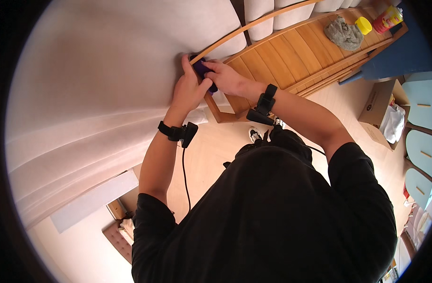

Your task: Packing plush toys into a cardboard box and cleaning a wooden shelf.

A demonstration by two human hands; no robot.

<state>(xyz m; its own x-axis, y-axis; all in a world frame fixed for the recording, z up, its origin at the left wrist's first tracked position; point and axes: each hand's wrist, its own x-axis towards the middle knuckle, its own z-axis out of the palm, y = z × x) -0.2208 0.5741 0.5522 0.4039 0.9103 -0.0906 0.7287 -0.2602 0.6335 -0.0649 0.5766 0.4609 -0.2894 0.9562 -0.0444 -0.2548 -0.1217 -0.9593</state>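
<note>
Both my hands meet at the near left corner of a slatted wooden stand (291, 52), beside a pale curtain. Between them is a dark purple, rounded object (200, 69), partly covered by fingers, so its kind is unclear. My left hand (189, 90) is closed around its left side, thumb across the lower part. The fingers of my right hand (225, 79) press on its upper right side. A thin wooden rail (244, 28) of the stand ends right at the object, next to my left fingertips. Each wrist wears a black strap with a small device.
On the stand's far end are a crumpled grey cloth (343, 34), a yellow cap (363, 25) and a red-and-yellow can (388, 20). To the right are a blue panel-like thing (395, 61), an open cardboard box (377, 101) and light blue drawer fronts (419, 146). The pale curtain (93, 70) fills the left.
</note>
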